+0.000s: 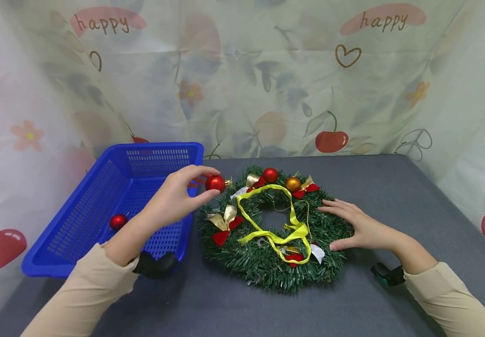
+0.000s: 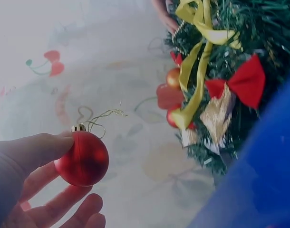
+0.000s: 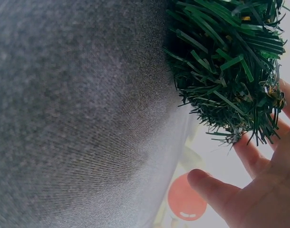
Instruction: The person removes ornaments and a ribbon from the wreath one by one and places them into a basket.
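My left hand pinches a shiny red Christmas ball between thumb and fingers, above the blue basket's right rim. The left wrist view shows the ball's gold cap and a loop of gold string. A green tinsel wreath lies flat on the table. It carries a yellow ribbon, red and gold bows, another red ball and a gold ball. My right hand rests at the wreath's right side, fingers spread over the tinsel and thumb apart from them.
The blue plastic basket stands left of the wreath with one red ball inside. Grey cloth covers the table. A printed curtain hangs behind and along both sides.
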A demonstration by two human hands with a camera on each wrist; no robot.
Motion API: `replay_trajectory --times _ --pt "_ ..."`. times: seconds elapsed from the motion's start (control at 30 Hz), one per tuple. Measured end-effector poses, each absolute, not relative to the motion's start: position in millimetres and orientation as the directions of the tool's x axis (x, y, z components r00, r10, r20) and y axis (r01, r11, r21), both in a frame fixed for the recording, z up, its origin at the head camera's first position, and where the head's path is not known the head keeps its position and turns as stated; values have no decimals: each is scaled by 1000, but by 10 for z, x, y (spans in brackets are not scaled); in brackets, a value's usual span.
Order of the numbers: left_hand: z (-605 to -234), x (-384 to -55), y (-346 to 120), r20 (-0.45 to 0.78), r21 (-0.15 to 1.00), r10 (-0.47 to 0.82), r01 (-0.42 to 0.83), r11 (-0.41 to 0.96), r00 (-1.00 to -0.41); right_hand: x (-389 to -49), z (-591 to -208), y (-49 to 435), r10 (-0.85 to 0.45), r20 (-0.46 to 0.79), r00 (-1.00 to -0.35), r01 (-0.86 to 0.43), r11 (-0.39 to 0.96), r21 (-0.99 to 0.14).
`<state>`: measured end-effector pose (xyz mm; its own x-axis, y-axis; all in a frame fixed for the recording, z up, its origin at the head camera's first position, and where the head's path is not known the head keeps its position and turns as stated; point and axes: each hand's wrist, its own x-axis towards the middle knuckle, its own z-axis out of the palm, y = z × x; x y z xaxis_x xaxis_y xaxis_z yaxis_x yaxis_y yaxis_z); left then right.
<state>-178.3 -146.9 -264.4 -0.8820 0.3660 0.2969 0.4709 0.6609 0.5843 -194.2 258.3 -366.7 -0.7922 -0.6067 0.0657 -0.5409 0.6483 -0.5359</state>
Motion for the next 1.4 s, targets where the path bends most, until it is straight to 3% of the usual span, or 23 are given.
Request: replay_trajectory --times 0.83,1.4 --pt "-2687 -2087 -2135 203 554 189 271 787 -961 -1944 -3657 2580 -610 63 -790 -543 647 -535" --pt "-2832 -2229 -2270 59 506 182 186 842 -982 -1940 -3665 2585 -598 53 -799 -529 658 -536"
